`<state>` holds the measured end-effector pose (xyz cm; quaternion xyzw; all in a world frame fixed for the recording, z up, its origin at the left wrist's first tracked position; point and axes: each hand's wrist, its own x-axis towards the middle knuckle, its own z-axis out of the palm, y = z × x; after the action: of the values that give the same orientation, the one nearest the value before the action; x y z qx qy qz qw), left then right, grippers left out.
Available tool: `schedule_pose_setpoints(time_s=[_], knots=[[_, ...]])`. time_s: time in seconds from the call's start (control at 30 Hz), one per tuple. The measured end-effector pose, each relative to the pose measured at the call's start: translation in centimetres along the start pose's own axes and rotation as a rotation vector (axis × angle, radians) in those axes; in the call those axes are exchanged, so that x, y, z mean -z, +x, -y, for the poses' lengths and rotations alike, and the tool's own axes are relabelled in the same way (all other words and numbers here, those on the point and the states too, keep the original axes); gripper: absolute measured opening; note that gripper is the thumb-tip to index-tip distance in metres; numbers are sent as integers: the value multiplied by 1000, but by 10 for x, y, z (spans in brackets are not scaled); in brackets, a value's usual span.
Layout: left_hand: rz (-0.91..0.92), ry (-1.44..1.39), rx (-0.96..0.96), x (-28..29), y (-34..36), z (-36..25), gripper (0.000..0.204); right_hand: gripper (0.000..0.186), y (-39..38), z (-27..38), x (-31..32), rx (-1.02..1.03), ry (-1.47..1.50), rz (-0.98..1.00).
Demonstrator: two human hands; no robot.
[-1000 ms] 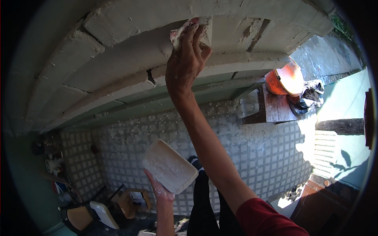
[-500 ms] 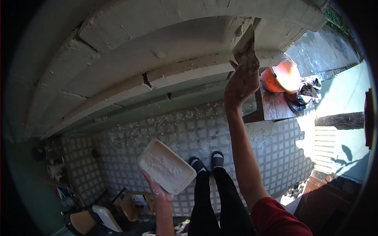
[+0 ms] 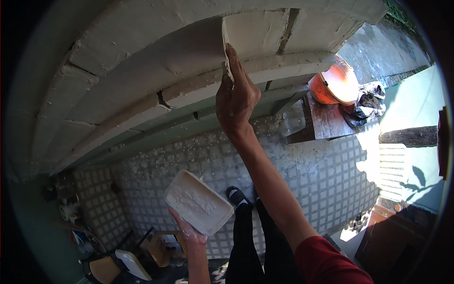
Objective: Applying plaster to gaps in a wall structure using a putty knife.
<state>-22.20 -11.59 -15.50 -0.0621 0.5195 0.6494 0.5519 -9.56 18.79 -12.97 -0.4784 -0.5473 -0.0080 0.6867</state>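
Observation:
My right hand [image 3: 238,99] is raised and closed around a putty knife [image 3: 225,49], its blade edge-on to the view and against the pale plastered panel [image 3: 156,59]. Whitish paste clings to the blade's edge. Lower down, my left hand [image 3: 191,233] supports a pale rectangular tub [image 3: 218,222] from its near side and underneath. White putty [image 3: 195,201] with an uneven surface lies inside the tub. Smears of the same white coat the left fingers and palm. A long ledge [image 3: 203,85] with a dark gap runs just below the panel.
An orange bucket [image 3: 326,90] and a crumpled black plastic bag [image 3: 359,116] stand on a wooden table [image 3: 326,124] at the right. Chairs [image 3: 105,270] and an open cardboard box [image 3: 158,248] are at lower left. White specks dot the tiled floor [image 3: 302,175].
My right hand has swept left along the panel with the putty knife, its blade turning edge-on. A dark vertical groove shows to its right. The tub has barely shifted.

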Motion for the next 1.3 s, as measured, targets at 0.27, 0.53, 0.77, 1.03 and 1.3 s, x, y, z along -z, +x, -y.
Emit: schedule_pose_setpoints(time_s=[0.27,0.53,0.77,1.03,1.3], knots=[[30,-24,14,-3,0,4,80,50,36,-14,16,-196,66,-83],[9,-40,-3,6,-2,4,77,61,-8,20,-15,33,100,73],[15,-56,-15,8,-7,-2,77,45,9,-7,8,-205,151,-126],[-18,-58,-20,30,-6,-10,77,52,-44,38,-69,-83,75,-32],[-84,-73,-37,38,-9,-23,77,34,-47,26,-16,-122,127,-30]])
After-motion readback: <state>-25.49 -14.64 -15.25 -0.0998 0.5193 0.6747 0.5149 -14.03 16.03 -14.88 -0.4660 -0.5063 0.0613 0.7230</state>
